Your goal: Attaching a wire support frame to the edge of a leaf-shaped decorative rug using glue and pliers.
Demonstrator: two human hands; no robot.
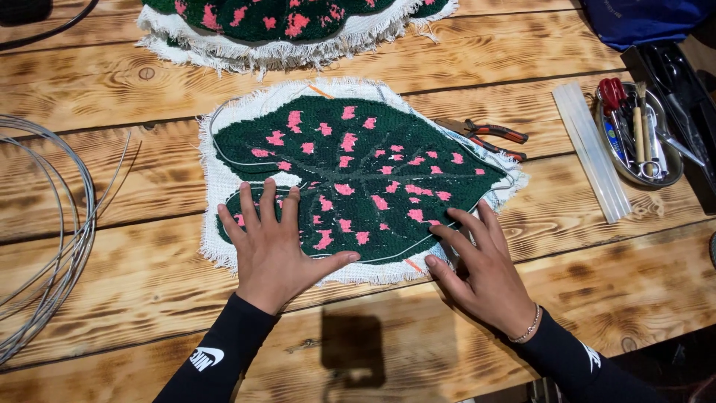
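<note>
A tufted rug piece shaped like a dark green leaf with pink spots (373,168) lies flat on a wooden table (522,45), its white fringed backing showing around the edge. A thin wire follows the leaf's outline. My left hand (276,246) rests flat, fingers spread, on the leaf's lower left lobe. My right hand (481,269) presses with its fingertips on the lower right edge of the leaf, where the wire runs. Neither hand holds anything.
A second leaf piece (291,22) lies at the top edge. Red-handled pliers (485,134) sit right of the leaf, then clear glue sticks (593,153) and a metal tray of tools (641,138). A coil of wire (45,246) lies at far left.
</note>
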